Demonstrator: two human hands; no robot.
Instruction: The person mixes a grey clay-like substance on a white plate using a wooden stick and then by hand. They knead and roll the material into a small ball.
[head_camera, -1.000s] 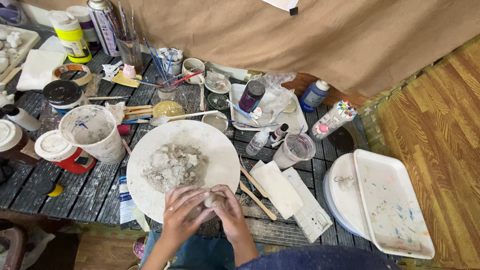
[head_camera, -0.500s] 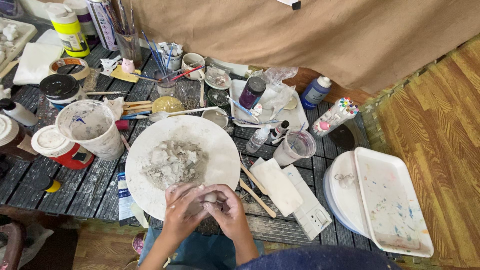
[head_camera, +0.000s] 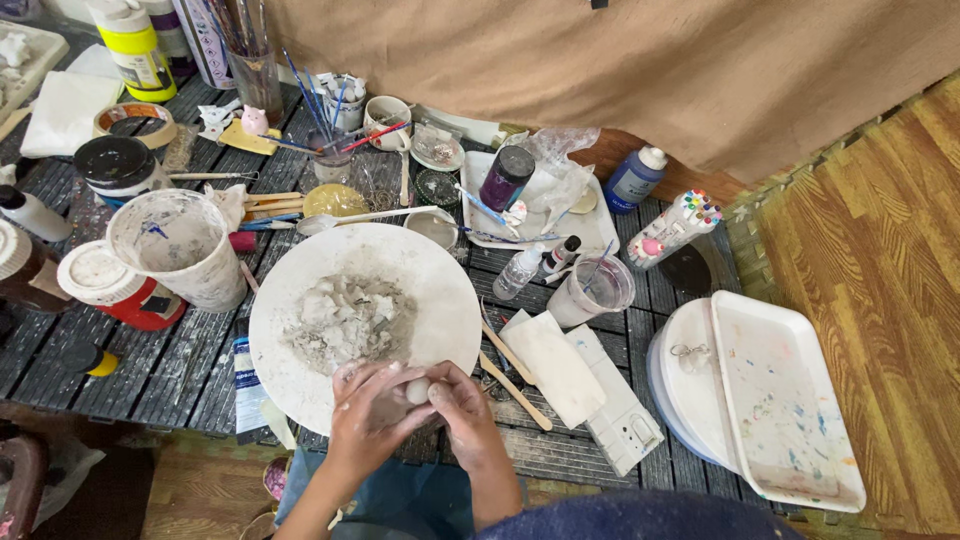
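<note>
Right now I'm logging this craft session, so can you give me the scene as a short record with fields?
Setting: dark slatted table crowded with art supplies
Left hand: cupped around a small pale clay lump
Right hand: pressed on the same lump from the other side
Below the hands: round white board with a pile of grey clay pieces
Left of board: paint-smeared white tub
Far right: white rectangular tray

A single head-worn camera looks steeply down from above onto a dark slatted wooden table (head_camera: 150, 370), close enough that the person's forearms enter from the bottom edge. The view faces forward toward a brown cloth backdrop (head_camera: 640, 60), with wooden flooring (head_camera: 880, 260) at right.
</note>
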